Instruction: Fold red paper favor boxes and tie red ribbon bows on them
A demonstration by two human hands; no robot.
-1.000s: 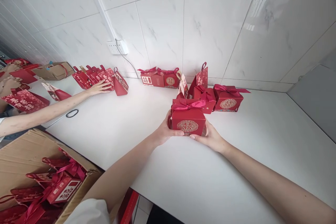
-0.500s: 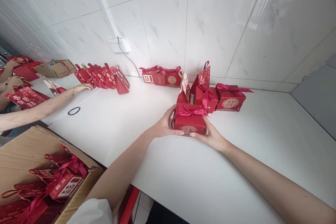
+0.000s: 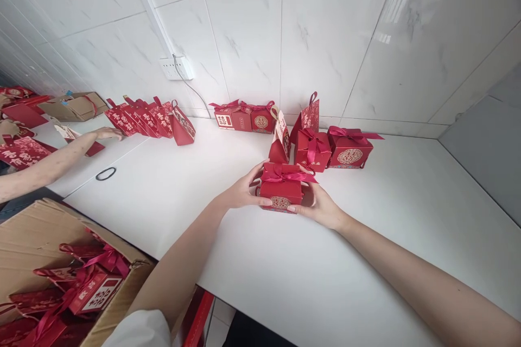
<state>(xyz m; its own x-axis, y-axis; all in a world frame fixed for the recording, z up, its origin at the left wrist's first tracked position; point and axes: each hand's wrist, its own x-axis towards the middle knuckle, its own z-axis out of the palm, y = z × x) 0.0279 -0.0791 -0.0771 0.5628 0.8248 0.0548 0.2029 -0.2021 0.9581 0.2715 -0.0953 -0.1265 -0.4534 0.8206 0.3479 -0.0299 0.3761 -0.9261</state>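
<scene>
A red gift box (image 3: 280, 190) with a round gold emblem and a magenta ribbon bow on top stands between my hands on the white table. My left hand (image 3: 246, 191) grips its left side, thumb across the front lower edge. On the opposite side, my right hand (image 3: 319, 205) is closed on the box, thumb on the front and other fingers partly hidden behind. Just behind it are a triangular red box (image 3: 280, 143), a bow-tied red box (image 3: 312, 150) and another emblem box (image 3: 350, 150).
A carton (image 3: 118, 233) at lower left holds several red boxes. Two ribboned boxes (image 3: 244, 117) stand against the tiled wall. Several triangular boxes (image 3: 140, 119) line up at left, where another person's hand (image 3: 108, 134) reaches. A black ring (image 3: 106, 174) lies on the table (image 3: 183, 190).
My hands have shifted the gift box slightly left, away from the boxes on its right. The camera view has turned a little. The other person's hand has moved slightly left.
</scene>
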